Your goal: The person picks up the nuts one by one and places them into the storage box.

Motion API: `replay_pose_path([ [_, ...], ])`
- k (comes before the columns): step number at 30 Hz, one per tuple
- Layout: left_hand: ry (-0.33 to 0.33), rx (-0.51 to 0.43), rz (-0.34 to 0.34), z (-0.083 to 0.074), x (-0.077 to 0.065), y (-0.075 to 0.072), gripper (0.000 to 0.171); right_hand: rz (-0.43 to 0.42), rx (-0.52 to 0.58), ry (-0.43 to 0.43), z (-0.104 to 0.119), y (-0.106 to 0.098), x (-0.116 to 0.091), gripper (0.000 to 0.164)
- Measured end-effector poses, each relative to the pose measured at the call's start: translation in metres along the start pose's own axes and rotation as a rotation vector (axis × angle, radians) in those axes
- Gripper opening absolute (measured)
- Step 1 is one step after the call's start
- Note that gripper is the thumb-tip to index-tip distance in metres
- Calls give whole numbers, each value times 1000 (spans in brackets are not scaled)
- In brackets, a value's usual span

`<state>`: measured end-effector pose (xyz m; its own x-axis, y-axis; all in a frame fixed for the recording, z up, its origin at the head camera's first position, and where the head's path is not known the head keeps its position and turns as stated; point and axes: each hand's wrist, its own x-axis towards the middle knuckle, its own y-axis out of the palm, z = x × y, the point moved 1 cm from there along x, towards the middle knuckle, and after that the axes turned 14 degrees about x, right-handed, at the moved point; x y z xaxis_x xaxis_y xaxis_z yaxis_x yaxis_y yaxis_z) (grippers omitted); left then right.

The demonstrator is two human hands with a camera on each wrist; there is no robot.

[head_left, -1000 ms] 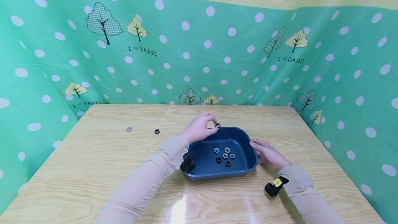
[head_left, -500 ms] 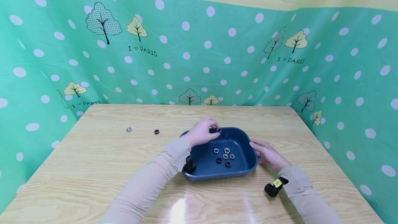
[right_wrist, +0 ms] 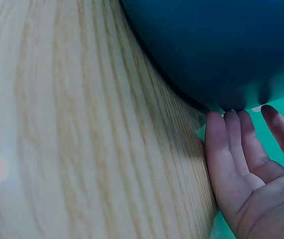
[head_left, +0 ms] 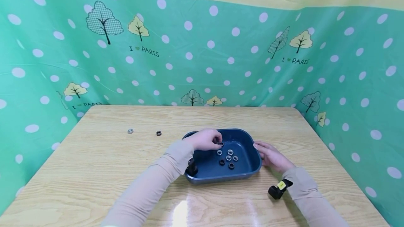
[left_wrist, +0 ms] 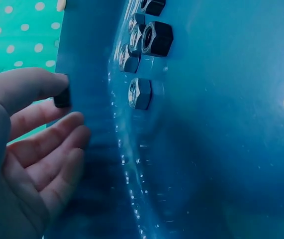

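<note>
My left hand (head_left: 205, 139) is down inside the blue basin (head_left: 202, 178), pinching a black hex nut (left_wrist: 62, 94) between thumb and index finger. In the left wrist view its other fingers curl loosely near the basin wall. Below the held nut, several silver hex nuts (head_left: 230, 152) and two black hex nuts (head_left: 231, 166) lie grouped on the basin floor. At the basin's right end, my right hand (head_left: 272, 155) touches the outer wall with extended fingertips, as the right wrist view shows from low over the table.
On the wooden table (head_left: 94, 171), left of the basin, lie a silver nut (head_left: 130, 131) and a black nut (head_left: 159, 133). A green dotted curtain (head_left: 176, 45) stands behind the table and along both sides.
My left hand has gone from above the basin's back rim down into the basin, with the black nut still pinched. My right hand and the basin have stayed put.
</note>
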<state>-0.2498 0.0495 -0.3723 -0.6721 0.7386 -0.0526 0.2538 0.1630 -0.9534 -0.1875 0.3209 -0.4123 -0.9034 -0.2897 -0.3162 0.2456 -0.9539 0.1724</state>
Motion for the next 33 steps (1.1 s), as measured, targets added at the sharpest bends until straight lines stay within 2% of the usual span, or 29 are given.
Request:
replay_pose_path([
  [16,-1,192,122,3,2,8,5,-18,2,14,1,3,0,71],
  [24,22,243,144,-1,-1,5,5,-21,-2,18,3,4,-1,70],
  [33,36,358,166,-5,-4,6,4,-56,-28,26,3,5,-2,72],
])
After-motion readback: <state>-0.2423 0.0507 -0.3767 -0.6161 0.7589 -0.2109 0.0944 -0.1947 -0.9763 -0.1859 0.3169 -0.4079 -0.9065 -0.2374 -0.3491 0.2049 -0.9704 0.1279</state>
